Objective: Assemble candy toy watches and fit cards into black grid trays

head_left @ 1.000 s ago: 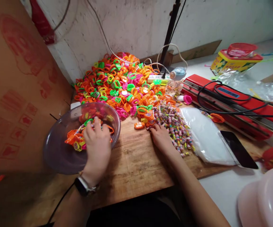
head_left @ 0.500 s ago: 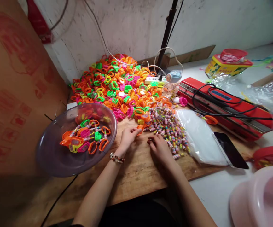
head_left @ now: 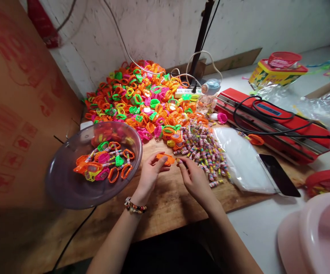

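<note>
My left hand [head_left: 148,175], with a beaded bracelet on its wrist, grips an orange plastic toy watch [head_left: 168,159] between thumb and fingers. Close beside it, my right hand [head_left: 196,179] pinches a small wrapped candy roll [head_left: 179,161], its end pointing at the watch. The fingers partly hide the roll. Right of that hand lies a heap of wrapped candy rolls [head_left: 207,150] on the wooden board [head_left: 170,205]. Behind both hands rises a big pile of orange, green, pink and yellow toy watches [head_left: 136,99]. A purple translucent bowl [head_left: 64,192] on the left holds several watches with candy rolls.
Clear plastic bags [head_left: 239,163] and a dark phone-like slab [head_left: 279,175] lie to the right. Beyond them sits a red bag sealer [head_left: 270,114] with a black cord. A pink basin [head_left: 299,236] stands front right, a cardboard box [head_left: 24,114] at left.
The orange watch has come off the pile's edge toward me in my left hand. My right hand has lifted a candy roll and turned it toward the watch.
</note>
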A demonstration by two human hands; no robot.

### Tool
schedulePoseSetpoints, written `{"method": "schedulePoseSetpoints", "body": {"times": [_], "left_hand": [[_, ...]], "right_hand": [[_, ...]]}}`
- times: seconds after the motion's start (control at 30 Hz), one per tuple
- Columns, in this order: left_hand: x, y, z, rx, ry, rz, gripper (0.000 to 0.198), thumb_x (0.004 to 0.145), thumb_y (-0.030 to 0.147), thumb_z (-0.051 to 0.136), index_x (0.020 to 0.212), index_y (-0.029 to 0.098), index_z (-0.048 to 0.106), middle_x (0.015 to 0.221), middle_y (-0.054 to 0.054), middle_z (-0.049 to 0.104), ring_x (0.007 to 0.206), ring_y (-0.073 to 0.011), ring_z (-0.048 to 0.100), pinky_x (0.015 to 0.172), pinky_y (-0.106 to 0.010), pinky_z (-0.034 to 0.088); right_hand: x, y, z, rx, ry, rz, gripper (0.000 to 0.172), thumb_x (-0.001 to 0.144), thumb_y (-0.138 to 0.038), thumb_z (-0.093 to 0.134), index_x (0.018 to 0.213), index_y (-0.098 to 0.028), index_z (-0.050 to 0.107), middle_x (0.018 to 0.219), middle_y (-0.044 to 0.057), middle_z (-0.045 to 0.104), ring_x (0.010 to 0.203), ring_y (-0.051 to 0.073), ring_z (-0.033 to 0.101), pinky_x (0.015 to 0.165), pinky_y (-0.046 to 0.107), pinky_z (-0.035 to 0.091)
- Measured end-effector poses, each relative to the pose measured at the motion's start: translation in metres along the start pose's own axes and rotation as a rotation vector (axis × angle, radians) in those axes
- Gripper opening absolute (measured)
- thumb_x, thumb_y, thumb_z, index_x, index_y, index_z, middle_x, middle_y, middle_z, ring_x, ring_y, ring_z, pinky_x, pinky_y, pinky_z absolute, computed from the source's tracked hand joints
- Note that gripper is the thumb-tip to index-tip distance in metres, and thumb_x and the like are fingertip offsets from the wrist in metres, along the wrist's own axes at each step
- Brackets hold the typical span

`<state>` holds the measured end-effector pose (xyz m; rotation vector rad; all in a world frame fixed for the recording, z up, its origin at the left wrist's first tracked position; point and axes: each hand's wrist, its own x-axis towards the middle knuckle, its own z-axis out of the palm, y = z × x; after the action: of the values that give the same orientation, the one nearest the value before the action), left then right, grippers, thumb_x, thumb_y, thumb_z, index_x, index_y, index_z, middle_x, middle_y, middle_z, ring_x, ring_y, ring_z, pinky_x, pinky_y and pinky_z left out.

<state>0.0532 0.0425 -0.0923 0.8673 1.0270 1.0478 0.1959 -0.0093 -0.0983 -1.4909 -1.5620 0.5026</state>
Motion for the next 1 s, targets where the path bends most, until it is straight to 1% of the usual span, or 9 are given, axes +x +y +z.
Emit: {"method": "schedulePoseSetpoints", "body": {"times": [0.27,0.43,0.57,0.67,0.73,0.8,0.9,0.97,1.0], "left_hand": [[-0.008,0.004,0.002,0.107,0.029,0.11,0.05,0.063,0.038,0.081,0.104,0.013,0.069,0.079,-0.003,0.068,0.072,-0.0151,0.065,0.06,-0.027,0.06],[-0.01,0.005,0.002,0.16,0.045,0.158,0.052,0.062,0.039,0.081,0.105,0.013,0.069,0.078,-0.003,0.069,0.072,-0.016,0.066,0.06,-0.028,0.06],[-0.01,0.002,-0.002,0.315,0.059,0.221,0.048,0.067,0.039,0.078,0.108,0.016,0.069,0.081,-0.002,0.071,0.073,-0.0153,0.066,0.069,-0.028,0.059],[-0.011,-0.003,-0.004,0.469,0.083,0.28,0.043,0.07,0.041,0.076,0.106,0.019,0.071,0.081,-0.001,0.072,0.073,-0.015,0.066,0.074,-0.027,0.056],[-0.011,-0.006,-0.004,0.489,0.074,0.271,0.043,0.072,0.043,0.074,0.107,0.018,0.071,0.078,-0.001,0.071,0.07,-0.0156,0.066,0.071,-0.027,0.055],[-0.013,-0.007,-0.003,0.523,0.065,0.26,0.043,0.074,0.044,0.073,0.107,0.017,0.07,0.076,-0.002,0.071,0.066,-0.0163,0.066,0.066,-0.027,0.055],[-0.021,0.003,-0.003,0.714,0.077,0.337,0.037,0.076,0.041,0.072,0.105,0.018,0.071,0.075,-0.002,0.072,0.066,-0.0166,0.066,0.066,-0.027,0.054],[-0.028,0.022,-0.008,0.899,0.121,0.466,0.033,0.076,0.039,0.073,0.102,0.019,0.071,0.079,-0.003,0.073,0.069,-0.0175,0.067,0.071,-0.028,0.054],[-0.032,0.035,-0.013,0.997,0.184,0.534,0.032,0.076,0.039,0.073,0.102,0.019,0.071,0.084,-0.004,0.074,0.072,-0.0189,0.068,0.073,-0.03,0.054]], "right_hand": [[-0.003,-0.007,0.004,-0.093,0.056,-0.038,0.031,0.096,-0.028,0.036,0.109,-0.015,0.06,0.101,0.015,0.067,0.095,0.024,0.063,0.086,0.039,0.05],[-0.004,-0.006,0.004,-0.11,0.019,-0.006,0.034,0.098,-0.032,0.033,0.109,-0.015,0.06,0.094,0.012,0.069,0.087,0.022,0.065,0.079,0.034,0.051],[-0.003,-0.006,0.003,-0.266,-0.03,-0.105,0.036,0.099,-0.036,0.033,0.108,-0.013,0.059,0.095,0.013,0.068,0.086,0.022,0.064,0.076,0.032,0.048],[-0.002,-0.006,0.003,-0.532,-0.016,-0.202,0.035,0.097,-0.04,0.039,0.098,-0.012,0.061,0.083,0.011,0.067,0.073,0.021,0.062,0.065,0.029,0.042],[-0.002,-0.007,0.004,-0.679,0.019,-0.245,0.032,0.096,-0.036,0.042,0.085,-0.014,0.062,0.073,0.008,0.065,0.064,0.019,0.059,0.058,0.028,0.036],[-0.003,-0.008,0.004,-0.734,0.034,-0.289,0.032,0.096,-0.032,0.043,0.073,-0.016,0.06,0.065,0.006,0.062,0.057,0.016,0.055,0.055,0.028,0.029],[-0.004,-0.009,0.003,-0.645,0.019,-0.351,0.033,0.096,-0.028,0.043,0.07,-0.017,0.06,0.061,0.003,0.06,0.056,0.015,0.052,0.056,0.028,0.029],[-0.002,-0.006,0.001,-0.531,-0.024,-0.375,0.027,0.096,-0.031,0.045,0.084,-0.016,0.065,0.073,0.005,0.065,0.069,0.017,0.057,0.064,0.027,0.035],[0.0,-0.003,0.0,-0.495,-0.049,-0.369,0.026,0.095,-0.034,0.047,0.097,-0.015,0.065,0.082,0.007,0.066,0.077,0.019,0.058,0.069,0.028,0.038]]}}
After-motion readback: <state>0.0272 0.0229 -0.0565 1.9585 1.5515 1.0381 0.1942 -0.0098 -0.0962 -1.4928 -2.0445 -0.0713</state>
